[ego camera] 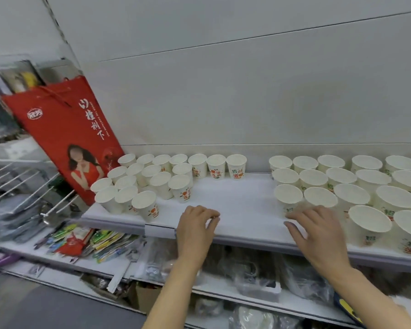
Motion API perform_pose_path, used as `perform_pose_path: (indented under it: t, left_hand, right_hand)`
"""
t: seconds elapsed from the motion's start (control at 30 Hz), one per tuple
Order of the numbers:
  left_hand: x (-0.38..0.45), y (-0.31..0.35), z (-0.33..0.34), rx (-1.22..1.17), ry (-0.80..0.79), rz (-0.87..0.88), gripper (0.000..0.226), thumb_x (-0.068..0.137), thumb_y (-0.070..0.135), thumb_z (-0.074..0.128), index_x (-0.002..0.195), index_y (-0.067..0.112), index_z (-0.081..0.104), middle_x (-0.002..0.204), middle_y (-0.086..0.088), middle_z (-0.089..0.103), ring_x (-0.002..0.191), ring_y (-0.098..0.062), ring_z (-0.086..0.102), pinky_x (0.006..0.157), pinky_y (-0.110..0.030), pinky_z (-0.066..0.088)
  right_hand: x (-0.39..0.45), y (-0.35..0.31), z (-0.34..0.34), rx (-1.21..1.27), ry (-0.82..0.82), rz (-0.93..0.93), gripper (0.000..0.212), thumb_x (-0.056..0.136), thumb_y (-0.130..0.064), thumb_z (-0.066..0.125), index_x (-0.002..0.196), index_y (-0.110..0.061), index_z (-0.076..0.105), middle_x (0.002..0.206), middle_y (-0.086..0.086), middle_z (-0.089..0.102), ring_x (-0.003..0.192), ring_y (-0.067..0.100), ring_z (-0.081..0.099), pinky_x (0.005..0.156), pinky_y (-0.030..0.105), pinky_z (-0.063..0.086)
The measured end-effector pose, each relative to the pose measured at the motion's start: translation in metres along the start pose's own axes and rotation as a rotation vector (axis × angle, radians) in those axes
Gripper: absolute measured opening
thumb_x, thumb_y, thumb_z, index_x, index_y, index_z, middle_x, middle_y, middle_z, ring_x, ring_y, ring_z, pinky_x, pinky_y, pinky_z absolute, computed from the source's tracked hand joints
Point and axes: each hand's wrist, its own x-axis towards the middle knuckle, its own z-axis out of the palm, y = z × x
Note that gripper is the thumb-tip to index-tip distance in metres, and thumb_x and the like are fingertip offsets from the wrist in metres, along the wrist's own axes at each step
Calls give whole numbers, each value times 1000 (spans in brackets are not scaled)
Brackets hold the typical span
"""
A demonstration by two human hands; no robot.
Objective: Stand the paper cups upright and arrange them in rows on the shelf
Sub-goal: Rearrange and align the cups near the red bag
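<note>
1. Head view: two bare forearms reach in from the lower edge. The left hand (196, 224) hovers over the shelf's (235, 198) front edge near its middle, fingers loosely curled and grasping nothing. The right hand (318, 230) lies further right, fingers spread and relaxed, also grasping nothing, its fingertips just beside the front cup (288, 198) of the right group.

2. Progress, as a judgement: every paper cup in view stands upright, mouth up. The left group of cups (150, 179) fills the shelf's left end in rough rows, with one back row running toward the middle. The right group of cups (356, 184) sits in rows toward the right end. No cup lies on its side, so the standing-up looks done; what may remain is straightening the ragged left rows and closing the bare gap between the groups.

3. Surroundings: a red gift bag (64, 138) leans at the shelf's left end, touching or nearly touching the nearest cups and crowding that corner. Lower shelves (93, 257) hold packets and plastic-wrapped goods, well clear of the cups.
</note>
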Motion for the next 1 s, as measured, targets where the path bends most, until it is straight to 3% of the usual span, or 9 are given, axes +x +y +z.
perform_pose_path:
  t: [0.1,0.17,0.3,0.43,0.6,0.73,1.0]
  left_hand:
    - [-7,-71,-40,64,172,-168,13,85,27,72,98,27,72,98,9,66,93,-15,52,76,-28,42]
    - [-1,-113,-66,115,196,-205,24,81,27,77,104,24,71,103,4,66,97,-19,51,79,-33,44]
    - [25,-157,-89,143,21,-161,35,76,29,80,109,26,68,111,4,59,102,-18,52,78,-33,46]
    - [44,-163,-93,172,-92,-65,11,81,35,75,89,28,72,93,12,64,89,-13,56,64,-28,41]
    - [36,-175,-109,-128,-9,-11,7,80,25,77,82,27,71,81,18,64,76,-6,57,65,-23,46]
    - [38,-185,-127,-434,-62,-122,11,83,17,73,83,28,71,85,13,69,81,-9,61,65,-18,44]
    - [53,-164,-117,-675,-141,-197,1,84,20,74,83,20,73,85,7,70,78,-8,59,70,-27,46]
  right_hand:
    - [-3,-32,22,90,-29,-33,24,86,-32,54,84,-15,71,83,-1,67,80,25,56,71,30,35]
    - [1,-53,40,136,-50,-54,24,86,-33,53,82,-16,71,81,-3,66,78,23,55,70,30,37]
    - [18,-95,77,194,-99,-61,10,82,-26,64,82,-18,70,81,-5,66,79,20,53,69,28,34]
    - [53,-135,113,235,-118,-58,5,79,-20,73,83,-18,70,82,-5,66,78,20,55,70,27,37]
    - [107,-174,146,244,-167,-15,20,75,-18,78,93,-18,70,90,-3,65,84,22,53,68,28,43]
    - [134,-188,169,192,-251,-56,30,69,-17,80,97,-16,70,96,1,64,91,26,52,76,33,43]
    - [135,-188,165,109,-229,-49,10,69,-14,80,74,-15,72,73,-3,67,78,24,52,71,33,39]
